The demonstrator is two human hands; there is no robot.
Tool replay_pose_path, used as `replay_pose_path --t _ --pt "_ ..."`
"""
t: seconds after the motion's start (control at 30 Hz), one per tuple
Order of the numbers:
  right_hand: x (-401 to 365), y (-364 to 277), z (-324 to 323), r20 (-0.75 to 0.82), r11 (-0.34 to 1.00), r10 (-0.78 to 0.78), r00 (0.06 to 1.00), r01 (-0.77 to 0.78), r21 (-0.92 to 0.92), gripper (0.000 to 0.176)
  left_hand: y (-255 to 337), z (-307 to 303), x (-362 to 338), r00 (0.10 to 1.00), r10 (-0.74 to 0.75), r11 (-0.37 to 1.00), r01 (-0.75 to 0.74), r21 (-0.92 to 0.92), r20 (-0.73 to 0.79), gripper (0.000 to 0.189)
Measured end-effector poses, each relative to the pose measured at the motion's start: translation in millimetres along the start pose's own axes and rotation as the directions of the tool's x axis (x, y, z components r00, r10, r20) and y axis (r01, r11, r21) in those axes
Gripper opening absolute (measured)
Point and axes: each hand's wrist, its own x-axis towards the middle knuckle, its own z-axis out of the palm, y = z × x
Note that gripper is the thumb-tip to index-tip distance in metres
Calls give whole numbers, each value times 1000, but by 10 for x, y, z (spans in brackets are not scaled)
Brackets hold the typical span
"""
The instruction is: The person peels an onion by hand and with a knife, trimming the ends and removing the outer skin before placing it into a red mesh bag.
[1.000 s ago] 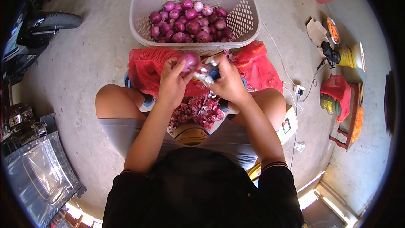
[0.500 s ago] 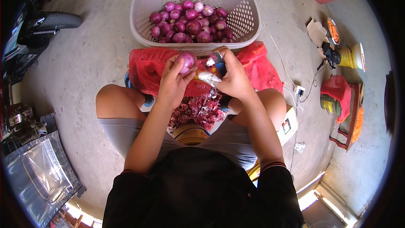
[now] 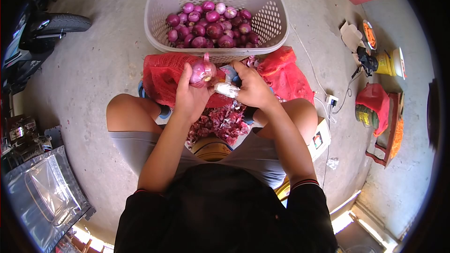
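Observation:
My left hand [image 3: 192, 94] holds a purple onion [image 3: 202, 74], fingers wrapped round its side, its dry stem end pointing up and its pale root end facing right. Close beside it, my right hand [image 3: 255, 88] is closed on a small knife [image 3: 228, 72], whose blade is partly hidden by the fingers. White wrapping [image 3: 227, 90] covers what looks like the thumb of that hand. Beneath both hands lie a red mesh sack [image 3: 161, 77] and a heap of onion skins [image 3: 220, 124] between my legs.
Just ahead stands a grey plastic basket [image 3: 152, 18] holding many purple onions [image 3: 214, 30]. A motorbike wheel [image 3: 63, 22] is on the left. To the right are a cable with a socket block [image 3: 332, 100], a yellow bucket [image 3: 386, 63] and a small wooden stool [image 3: 382, 152].
The onion has turned in my left hand, so its root end and stem now show. My right hand has shifted slightly down and left, and loose skin appears behind it on the sack.

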Motion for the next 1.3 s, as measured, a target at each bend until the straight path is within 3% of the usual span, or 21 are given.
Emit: replay_pose_path --t 0.17,0.37,0.57,0.73,0.87,1.03,1.3 --pt "25 78 106 26 997 -30 999 32 -72 36 -56 18 -20 1000 29 995 -28 100 -12 56" --pt "38 54 133 -16 951 -85 996 76 -301 45 -122 22 3 997 62 991 -57 119 -41 56" --pt "64 188 352 -82 955 -145 986 118 -271 48 -183 -26 -5 994 96 993 -92 75 -53 52" --pt "52 114 421 -67 988 -12 998 2 -152 44 -251 -18 8 970 221 971 -209 114 -104 52" --pt "11 119 482 -126 1000 -16 992 14 -21 37 -315 -78 26 961 272 953 -261 152 -51 53" --pt "-20 158 613 -97 973 121 988 -99 207 28 -342 -7 47 908 418 867 -403 294 13 59" --pt "-47 38 546 -67 916 248 967 -211 341 23 -231 33 34 923 363 876 -384 292 126 67"
